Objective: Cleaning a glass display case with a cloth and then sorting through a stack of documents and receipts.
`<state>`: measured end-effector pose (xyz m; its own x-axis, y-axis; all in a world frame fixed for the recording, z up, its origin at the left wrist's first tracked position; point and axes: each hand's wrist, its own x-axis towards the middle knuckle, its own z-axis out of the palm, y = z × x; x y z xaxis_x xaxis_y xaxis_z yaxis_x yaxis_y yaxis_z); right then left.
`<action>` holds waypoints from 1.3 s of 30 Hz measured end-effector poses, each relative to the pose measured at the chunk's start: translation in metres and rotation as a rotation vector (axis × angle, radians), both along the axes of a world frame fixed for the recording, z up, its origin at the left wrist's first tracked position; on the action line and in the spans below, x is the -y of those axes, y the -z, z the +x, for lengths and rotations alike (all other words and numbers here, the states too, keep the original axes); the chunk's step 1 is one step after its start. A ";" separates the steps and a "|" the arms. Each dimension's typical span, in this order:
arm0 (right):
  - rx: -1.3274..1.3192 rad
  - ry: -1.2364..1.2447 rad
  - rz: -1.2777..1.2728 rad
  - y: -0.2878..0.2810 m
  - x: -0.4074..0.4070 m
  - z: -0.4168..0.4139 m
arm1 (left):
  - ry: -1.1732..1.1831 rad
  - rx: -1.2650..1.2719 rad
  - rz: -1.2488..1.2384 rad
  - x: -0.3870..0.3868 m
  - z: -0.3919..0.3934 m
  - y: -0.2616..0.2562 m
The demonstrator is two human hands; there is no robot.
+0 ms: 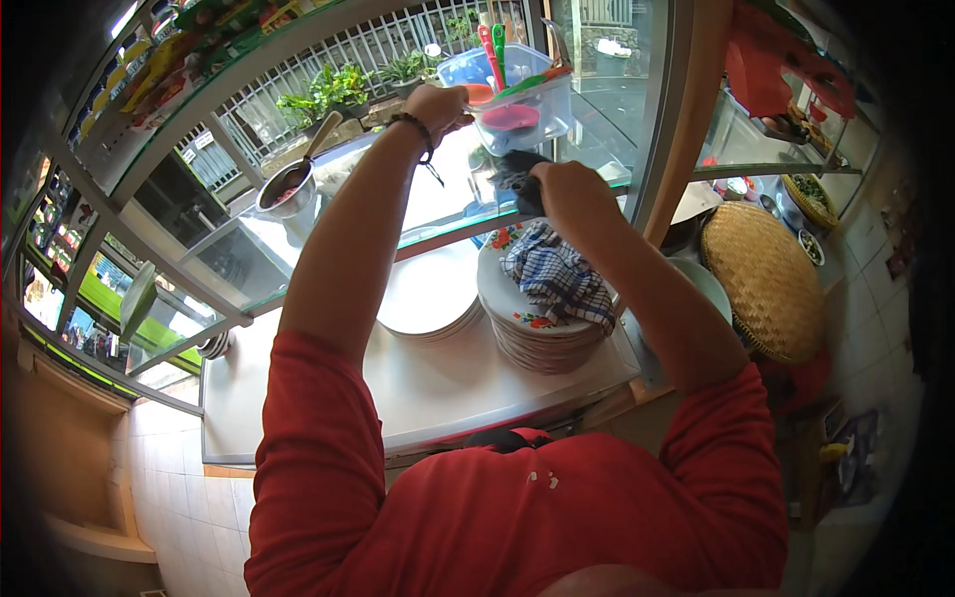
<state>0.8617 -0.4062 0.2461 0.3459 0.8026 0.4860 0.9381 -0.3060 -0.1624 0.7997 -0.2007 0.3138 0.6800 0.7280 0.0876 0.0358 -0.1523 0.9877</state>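
My left hand (436, 112), with a beaded bracelet at the wrist, grips the near left rim of a clear plastic container (548, 119). Inside the container are a red-pink-handled utensil (489, 56), a green-handled one (499, 60) and a red round piece (511, 117). Bunched in my right hand (571, 190) is a dark cloth (522, 183), just below the container, over the glass shelf (448, 227). The fingertips of both hands are partly hidden.
White plates (429, 291) are stacked on the counter (313, 403). Beside them, a blue checked cloth (556, 272) lies on a taller stack of flowered plates (548, 351). A metal pot (287, 186) with a ladle stands left. A woven bamboo tray (765, 280) is at right.
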 end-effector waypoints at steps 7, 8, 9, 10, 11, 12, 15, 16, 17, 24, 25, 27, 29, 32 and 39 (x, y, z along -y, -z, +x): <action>0.112 0.214 -0.031 -0.004 -0.029 0.054 | -0.055 -0.021 0.010 -0.004 -0.043 -0.019; 0.123 0.226 -0.051 -0.003 -0.038 0.060 | -0.075 -0.042 0.027 -0.005 -0.050 -0.020; 0.135 0.241 -0.071 -0.002 -0.048 0.068 | -0.091 -0.062 0.042 -0.006 -0.055 -0.021; 0.067 0.290 -0.121 -0.002 -0.058 0.079 | -0.098 -0.084 0.046 -0.005 -0.058 -0.022; 0.074 0.292 -0.116 -0.002 -0.067 0.089 | -0.097 -0.076 0.050 -0.002 -0.059 -0.022; -0.008 0.315 -0.079 -0.005 -0.076 0.093 | -0.113 -0.063 0.026 0.000 -0.064 -0.022; -0.190 0.328 0.002 -0.010 -0.090 0.100 | -0.098 -0.034 -0.030 0.001 -0.075 -0.016; -0.168 0.329 -0.025 -0.013 -0.095 0.100 | -0.094 -0.024 -0.074 -0.007 -0.079 -0.010; -0.146 0.332 -0.052 -0.016 -0.099 0.100 | -0.088 -0.013 -0.117 -0.013 -0.083 -0.006; -0.064 0.258 -0.034 -0.015 -0.136 0.131 | -0.089 -0.002 -0.200 -0.034 -0.098 0.007; -0.064 0.265 -0.024 -0.014 -0.144 0.142 | -0.064 0.012 -0.200 -0.041 -0.100 0.008; -0.141 0.223 -0.021 -0.004 -0.163 0.167 | 0.020 0.009 -0.232 -0.046 -0.099 0.006; -0.068 0.261 -0.001 0.005 -0.171 0.194 | -0.045 -0.020 -0.211 -0.034 -0.095 0.002; -0.073 -0.019 0.044 0.005 -0.181 0.194 | -0.019 0.009 -0.253 -0.044 -0.106 0.001; -0.101 -0.230 0.019 0.006 -0.182 0.194 | 0.064 0.060 -0.308 -0.037 -0.106 -0.004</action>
